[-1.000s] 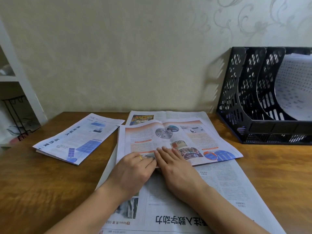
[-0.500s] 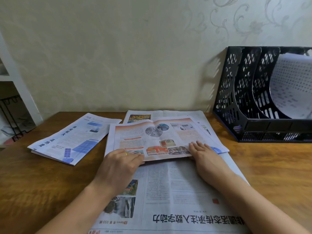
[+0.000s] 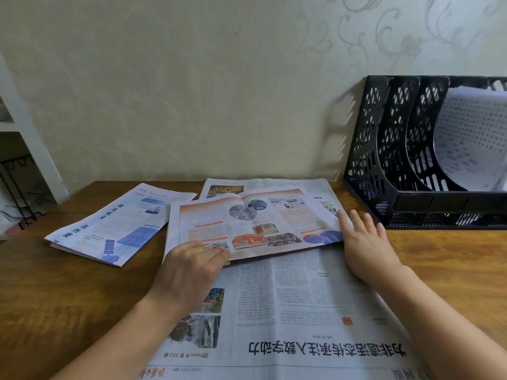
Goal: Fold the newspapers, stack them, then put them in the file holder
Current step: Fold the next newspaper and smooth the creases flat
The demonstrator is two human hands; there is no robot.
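I see soft, dim daylight, file holder (image 3: pixel 384 171) casting a perforated shadow on the wall (image 3: pixel 192 91), wide-angle bending at the edges, slight softness.

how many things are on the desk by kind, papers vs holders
Newspapers: 3, the folded blue one, the orange-bordered one with both hands on it, and the open one underneath.
File holders: 1, the black file holder, with white sheets in it.
Total: 4
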